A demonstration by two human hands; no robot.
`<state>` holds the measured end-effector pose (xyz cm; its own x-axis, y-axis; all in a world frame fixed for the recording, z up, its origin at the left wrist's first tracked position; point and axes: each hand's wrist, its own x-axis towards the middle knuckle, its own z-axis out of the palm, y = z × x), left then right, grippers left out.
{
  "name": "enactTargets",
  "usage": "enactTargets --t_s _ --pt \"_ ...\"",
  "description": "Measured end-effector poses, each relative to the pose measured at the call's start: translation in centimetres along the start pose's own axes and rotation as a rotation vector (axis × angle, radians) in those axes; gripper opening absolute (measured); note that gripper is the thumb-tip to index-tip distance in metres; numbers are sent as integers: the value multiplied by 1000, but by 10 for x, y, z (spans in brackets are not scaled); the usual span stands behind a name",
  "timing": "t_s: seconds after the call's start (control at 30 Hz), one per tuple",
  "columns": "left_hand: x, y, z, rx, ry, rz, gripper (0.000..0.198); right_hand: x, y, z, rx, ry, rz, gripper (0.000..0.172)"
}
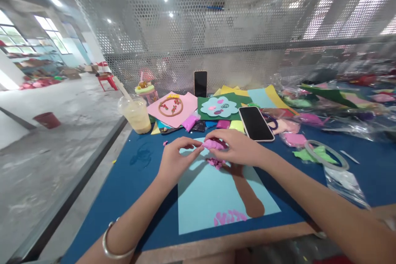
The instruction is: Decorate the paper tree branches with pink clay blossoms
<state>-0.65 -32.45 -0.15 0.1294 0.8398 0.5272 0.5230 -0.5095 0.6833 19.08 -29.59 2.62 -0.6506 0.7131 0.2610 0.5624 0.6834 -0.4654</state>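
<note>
Both my hands meet over a light blue sheet [210,198] lying on the dark blue table mat [139,173]. My left hand [176,161] and my right hand [238,146] pinch a lump of pink clay [213,144] between their fingertips. Under the lump, small pink clay bits [216,163] sit at the top of a brown clay trunk shape [247,196] stuck on the sheet. More pink clay marks [229,217] lie at the sheet's near edge. A silver bangle [113,243] circles my left wrist.
A phone [255,123] lies flat behind my right hand; another phone [200,83] stands upright against the mesh wall. A plastic cup of yellow drink [137,114] stands at the left. Coloured sheets, clay packets [216,123], a tape ring [326,154] and plastic bags crowd the back and right.
</note>
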Motion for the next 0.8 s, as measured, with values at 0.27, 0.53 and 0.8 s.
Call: enactTargets --t_s 0.27,0.53,0.8 --pt "-2 -4 1 40 2 19 9 5 3 14 83 22 -28 27" --pt "-1 -1 4 -4 -65 -19 11 -2 14 21 100 68 -26 17" --pt "0 1 6 -185 -63 -244 15 -5 30 20 179 185 -4 15"
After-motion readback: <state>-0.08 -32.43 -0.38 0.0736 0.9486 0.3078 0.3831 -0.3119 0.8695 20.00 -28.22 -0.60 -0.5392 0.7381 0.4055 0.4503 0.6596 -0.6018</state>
